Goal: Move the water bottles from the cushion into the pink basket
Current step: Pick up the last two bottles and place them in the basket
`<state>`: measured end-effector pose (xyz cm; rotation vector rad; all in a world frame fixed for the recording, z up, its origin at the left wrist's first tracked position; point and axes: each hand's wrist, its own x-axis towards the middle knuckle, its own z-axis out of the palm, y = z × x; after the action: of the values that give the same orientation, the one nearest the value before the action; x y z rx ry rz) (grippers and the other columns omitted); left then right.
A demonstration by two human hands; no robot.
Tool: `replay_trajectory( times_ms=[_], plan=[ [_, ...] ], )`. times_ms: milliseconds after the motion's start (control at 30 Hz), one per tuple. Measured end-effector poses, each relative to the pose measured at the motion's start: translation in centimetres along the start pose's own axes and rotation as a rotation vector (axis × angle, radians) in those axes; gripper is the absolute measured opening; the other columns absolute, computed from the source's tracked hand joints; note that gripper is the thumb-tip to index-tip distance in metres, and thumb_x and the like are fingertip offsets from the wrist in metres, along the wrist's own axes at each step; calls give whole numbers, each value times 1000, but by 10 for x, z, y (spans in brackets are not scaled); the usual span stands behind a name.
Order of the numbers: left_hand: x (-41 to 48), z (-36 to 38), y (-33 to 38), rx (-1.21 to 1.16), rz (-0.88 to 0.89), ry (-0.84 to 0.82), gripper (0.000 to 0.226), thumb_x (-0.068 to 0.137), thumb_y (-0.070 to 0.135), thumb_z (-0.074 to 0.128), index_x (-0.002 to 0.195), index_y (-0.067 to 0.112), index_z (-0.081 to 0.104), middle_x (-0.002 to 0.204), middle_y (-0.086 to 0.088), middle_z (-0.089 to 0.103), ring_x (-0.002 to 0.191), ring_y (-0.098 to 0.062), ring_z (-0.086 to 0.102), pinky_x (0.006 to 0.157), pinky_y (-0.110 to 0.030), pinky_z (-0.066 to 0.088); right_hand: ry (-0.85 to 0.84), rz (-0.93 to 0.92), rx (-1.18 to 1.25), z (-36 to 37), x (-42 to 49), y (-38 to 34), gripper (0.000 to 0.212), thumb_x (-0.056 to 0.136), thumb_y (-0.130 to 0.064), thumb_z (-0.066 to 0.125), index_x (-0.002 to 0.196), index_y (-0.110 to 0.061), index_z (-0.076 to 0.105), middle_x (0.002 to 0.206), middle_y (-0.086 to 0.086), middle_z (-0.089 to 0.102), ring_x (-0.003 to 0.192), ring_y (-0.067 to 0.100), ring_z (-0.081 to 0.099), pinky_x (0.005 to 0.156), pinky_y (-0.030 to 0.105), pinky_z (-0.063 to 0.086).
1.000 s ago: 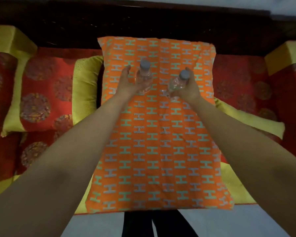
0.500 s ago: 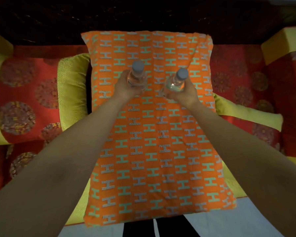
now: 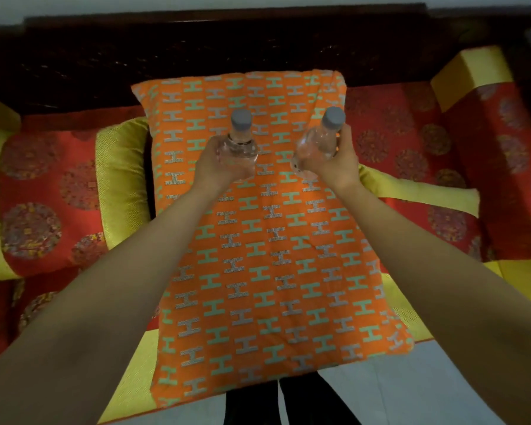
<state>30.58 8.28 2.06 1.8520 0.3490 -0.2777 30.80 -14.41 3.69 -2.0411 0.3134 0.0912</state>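
**Now that both bottles are in my grip, the basket is the missing piece**

Whereas a second ago my left hand (image 3: 218, 167) lay open beside the left bottle (image 3: 239, 148), its fingers are now curled round that bottle's body, grey cap pointing away from me. My right hand (image 3: 337, 167) is wrapped round the right bottle (image 3: 316, 145), which leans with its cap to the right. The two bottles have drawn apart in the last half second. They look raised just clear of the orange cushion (image 3: 258, 256), though from above I cannot be sure their bases have left the fabric. I judge the pick-up done and the carry ahead.

The pink basket is nowhere in view, so I must turn to find it. The cushion lies on a red sofa seat (image 3: 43, 204), its far end against the dark wooden backrest (image 3: 196, 53). A yellow bolster (image 3: 417, 193) sits just beside its right edge, with a red armrest pad (image 3: 497, 167) beyond. Backrest and armrest close those sides. The free way out seems to be back toward me, over the pale floor (image 3: 411, 388).
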Motion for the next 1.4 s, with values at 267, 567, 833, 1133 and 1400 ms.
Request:
replay_trajectory(
  times_ms=[267,567,833,1133,1400],
  plan=[
    [-50,56,33,-74,109,-89,73,48,25,87,112,21,52,104,4,62,87,-12,61,65,-18,47,167,9,84,-78,-63,33,52,62,-34,82,104,-24,53,88,-12,63,79,1,61,69,24,52],
    [-142,172,77,-52,250,-278,51,56,19,83,99,28,58,93,7,64,79,-1,60,66,-20,49,335,23,177,-218,-158,89,56,61,-18,85,109,-26,59,96,-10,67,84,-1,62,77,27,50],
    [-244,332,107,-46,285,-402,57,62,7,85,115,13,62,98,3,71,75,9,64,63,-9,47,387,48,184,-389,-250,170,60,64,-13,82,116,-28,56,102,-7,66,90,11,64,73,30,50],
    [-346,506,155,-29,297,-600,60,64,6,84,117,18,60,99,4,70,85,-8,66,68,-21,49,594,169,153,-557,-332,254,77,46,-33,81,119,-29,55,113,2,65,99,20,63,75,28,52],
    [-371,631,199,32,357,-664,58,60,8,87,112,15,62,97,4,69,82,-5,65,67,-16,49,685,205,180,-660,-347,312,67,60,-15,84,117,-31,53,111,-1,62,94,15,59,77,29,50]
  ],
)
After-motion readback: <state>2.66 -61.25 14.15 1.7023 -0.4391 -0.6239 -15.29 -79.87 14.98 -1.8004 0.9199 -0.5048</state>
